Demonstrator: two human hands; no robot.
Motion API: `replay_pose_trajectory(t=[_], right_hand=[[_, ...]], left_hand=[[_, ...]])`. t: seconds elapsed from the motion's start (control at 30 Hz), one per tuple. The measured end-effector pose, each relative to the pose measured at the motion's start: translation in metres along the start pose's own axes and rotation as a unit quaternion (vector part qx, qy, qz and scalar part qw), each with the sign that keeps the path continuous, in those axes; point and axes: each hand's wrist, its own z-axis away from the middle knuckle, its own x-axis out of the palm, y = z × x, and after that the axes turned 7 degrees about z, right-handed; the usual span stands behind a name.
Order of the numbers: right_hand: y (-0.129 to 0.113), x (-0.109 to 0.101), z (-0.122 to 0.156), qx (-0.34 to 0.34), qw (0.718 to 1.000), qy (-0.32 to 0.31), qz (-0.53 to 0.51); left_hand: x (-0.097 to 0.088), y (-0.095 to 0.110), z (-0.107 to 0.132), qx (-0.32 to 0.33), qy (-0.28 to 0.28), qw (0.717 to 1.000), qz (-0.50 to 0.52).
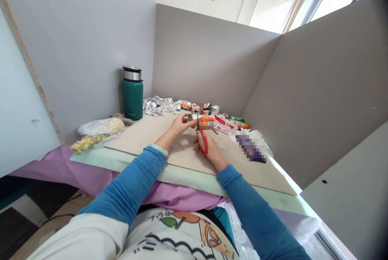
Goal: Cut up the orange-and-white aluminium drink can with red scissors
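Observation:
My left hand (180, 124) is closed on one end of an orange and silver drink can (206, 121), which lies on its side just above the board. In my right hand (209, 146) is a pair of scissors (204, 142) with red handles, my fingers through the loops. The dark blades point up and cross the can near its left end, close to my left fingertips. Whether the blades cut into the metal I cannot tell. A brown board (151, 134) lies beneath both hands.
A green flask (132, 94) stands at the back left, near a plastic bag of something yellow (100, 132). Several cans (197, 108) and silver scraps (160, 104) line the back. A purple item (250, 148), blurred out, lies right. Grey panels (212, 58) enclose the table.

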Motion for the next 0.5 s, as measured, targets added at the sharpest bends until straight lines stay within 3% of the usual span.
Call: replay_pose_trajectory(t=[0.5], right_hand=[[-0.0092, 0.0017, 0.0028, 0.014, 0.999, 0.016, 0.045]], left_hand=[[-0.0002, 0.0023, 0.0018, -0.007, -0.002, 1.0, 0.008]])
